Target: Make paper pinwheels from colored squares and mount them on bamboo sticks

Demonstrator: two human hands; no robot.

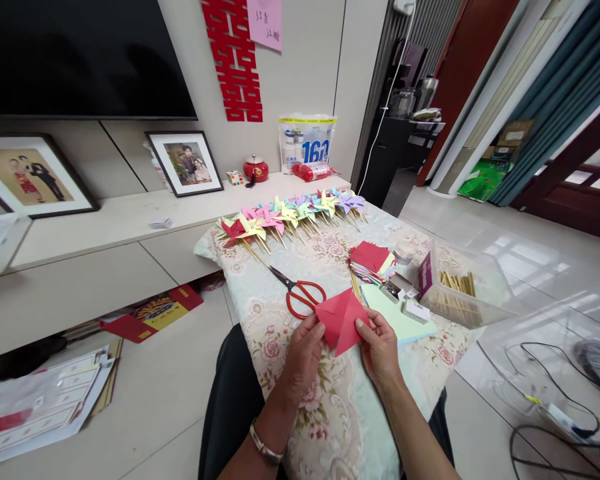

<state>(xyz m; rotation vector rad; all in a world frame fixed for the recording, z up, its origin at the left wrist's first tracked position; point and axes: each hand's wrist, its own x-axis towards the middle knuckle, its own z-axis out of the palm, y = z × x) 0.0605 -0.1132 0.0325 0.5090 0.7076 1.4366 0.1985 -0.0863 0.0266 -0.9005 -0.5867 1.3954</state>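
A red square of paper [344,323], creased and slit in from its corners, is stretched between my two hands above the tablecloth. My left hand [305,347] pinches its left corner with the thumb on top. At the right edge, my right hand [380,343] grips the paper between thumb and fingers. Scissors with red handles [300,293] lie just beyond my left hand, blades pointing away to the left. Further off to the right sits a stack of coloured paper squares [371,260], red on top. Several finished paper pinwheels [285,217] on sticks lie in a row along the far side.
A clear plastic box [453,303] of short wooden sticks stands on the right of the table [340,427]. Beside it are small boxes [416,311] and pale green sheets [405,327]. Behind runs a white cabinet [115,220] with framed photos [185,163]. Cables [555,353] trail over the floor at right.
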